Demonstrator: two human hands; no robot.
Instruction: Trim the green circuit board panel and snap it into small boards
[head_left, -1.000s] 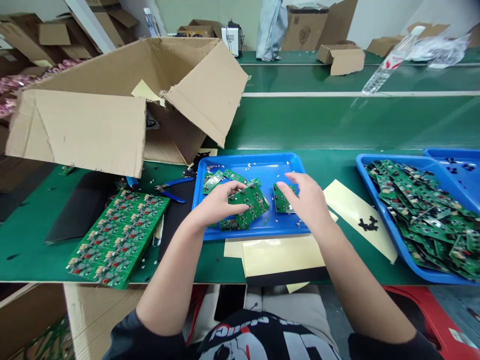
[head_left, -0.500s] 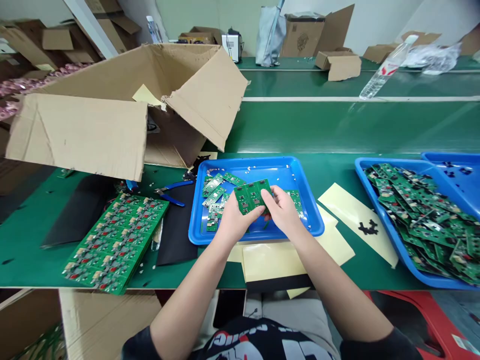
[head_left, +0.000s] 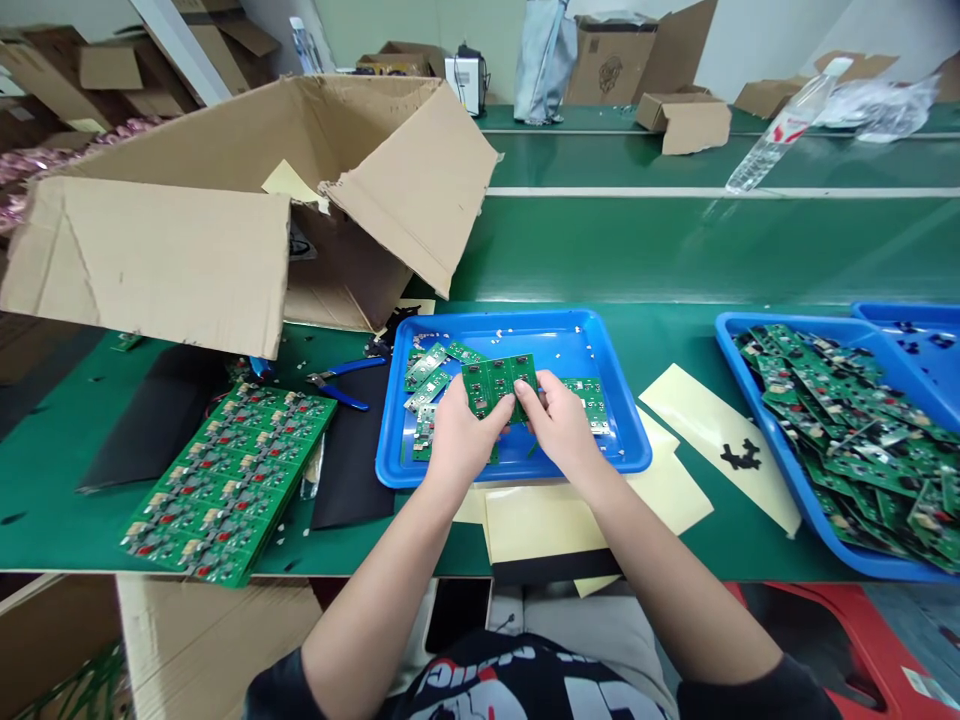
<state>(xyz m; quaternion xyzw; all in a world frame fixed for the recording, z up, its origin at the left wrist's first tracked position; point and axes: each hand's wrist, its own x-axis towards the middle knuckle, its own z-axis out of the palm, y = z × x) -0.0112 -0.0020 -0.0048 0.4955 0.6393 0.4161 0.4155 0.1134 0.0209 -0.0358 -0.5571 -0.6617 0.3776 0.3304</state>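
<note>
Between my two hands a green circuit board panel (head_left: 495,380) is gripped above a blue tray. My left hand (head_left: 461,430) holds its left end, thumb on the face. At the right end, my right hand (head_left: 559,425) pinches it, with its thumb also on the face. The fingers behind the board are mostly hidden. Beneath, the blue tray (head_left: 517,322) contains several small circuit boards (head_left: 427,375) and white scraps. Blue-handled cutters (head_left: 341,385) lie left of the tray, jaws pointing left.
Stacked board panels (head_left: 229,485) lie at the left, below a large open carton (head_left: 150,260). Yellow sheets (head_left: 555,515) stick out under the blue tray. A second tray (head_left: 724,330) at the right is heaped with boards. A plastic bottle (head_left: 780,135) leans farther back.
The board in my hands has shifted slightly left and tilted less, its edges now nearer level. Both hands still grip it. The camera view has moved slightly.
</note>
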